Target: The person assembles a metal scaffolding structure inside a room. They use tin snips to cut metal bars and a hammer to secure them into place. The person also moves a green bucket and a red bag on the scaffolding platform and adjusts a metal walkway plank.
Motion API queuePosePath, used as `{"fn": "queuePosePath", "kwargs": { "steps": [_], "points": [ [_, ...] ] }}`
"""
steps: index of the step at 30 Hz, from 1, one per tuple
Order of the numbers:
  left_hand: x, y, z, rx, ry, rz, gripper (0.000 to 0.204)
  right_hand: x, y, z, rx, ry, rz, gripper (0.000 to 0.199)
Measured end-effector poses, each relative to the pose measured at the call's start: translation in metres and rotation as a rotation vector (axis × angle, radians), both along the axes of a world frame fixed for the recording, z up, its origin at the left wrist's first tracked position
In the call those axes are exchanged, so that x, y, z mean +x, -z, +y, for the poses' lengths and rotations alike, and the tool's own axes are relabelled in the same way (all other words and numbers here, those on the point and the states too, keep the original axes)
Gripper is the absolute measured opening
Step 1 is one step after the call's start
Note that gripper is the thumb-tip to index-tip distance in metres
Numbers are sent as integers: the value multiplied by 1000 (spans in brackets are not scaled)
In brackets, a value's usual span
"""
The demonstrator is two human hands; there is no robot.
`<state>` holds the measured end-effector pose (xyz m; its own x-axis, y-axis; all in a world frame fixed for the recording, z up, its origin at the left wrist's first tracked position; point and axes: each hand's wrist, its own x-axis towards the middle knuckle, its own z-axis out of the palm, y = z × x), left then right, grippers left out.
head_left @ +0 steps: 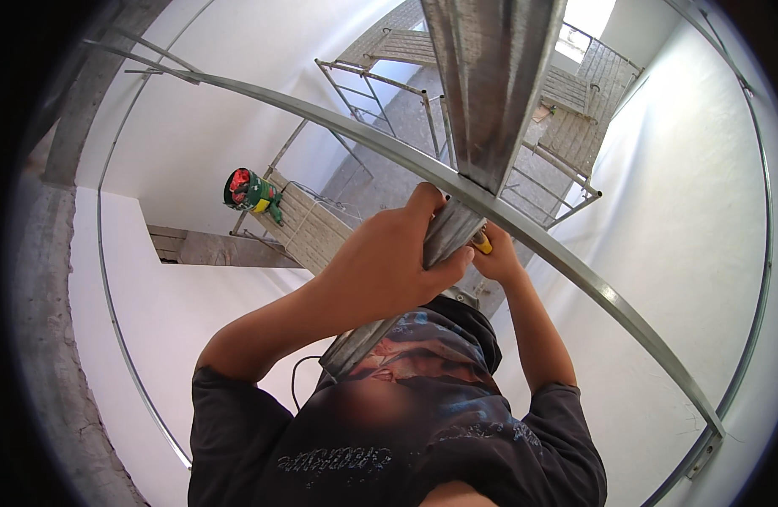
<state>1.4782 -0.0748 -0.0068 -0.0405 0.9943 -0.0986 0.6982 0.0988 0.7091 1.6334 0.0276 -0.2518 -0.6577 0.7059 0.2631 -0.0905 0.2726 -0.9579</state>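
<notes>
My left hand [393, 253] is wrapped round a grey metal channel [359, 345], with the thumb on its near side. The channel runs from in front of my chest up to a long, thin metal rail [604, 296] that crosses the view. Beyond the rail, a wide metal channel [490, 80] extends to the top edge; I cannot tell whether the two are one piece. Close beside the crossing, my right hand [500, 258] is closed on a tool with a yellow grip [482, 242]. Its working end is hidden behind the channel and my fingers.
Scaffold platforms [308, 221] with tubular frames [384, 93] stand below on the left and at the back right [575, 110]. A green bucket [252, 193] with red contents sits on the left platform. More thin rails [765, 194] run along the white walls [693, 169].
</notes>
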Motion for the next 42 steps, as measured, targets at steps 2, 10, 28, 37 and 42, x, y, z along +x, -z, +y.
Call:
{"fn": "queuePosePath", "kwargs": {
  "steps": [2, 10, 28, 37, 42],
  "points": [
    [-3, -1, 1, -47, 11, -8, 52, -4, 7, 4, 55, 1, 63, 23],
    [-82, 76, -26, 504, 45, 319, 64, -10, 16, -4, 5, 31, 73, 21],
    [-62, 11, 63, 1137, 322, -381, 122, 21, 45, -54, -163, 212, -79, 36],
    [-79, -6, 73, 592, 304, -696, 78, 63, 58, -91, -244, 450, -117, 29],
    [-55, -16, 69, 756, 418, -597, 47, 81, 69, -105, -268, 532, -201, 29]
  ]
}}
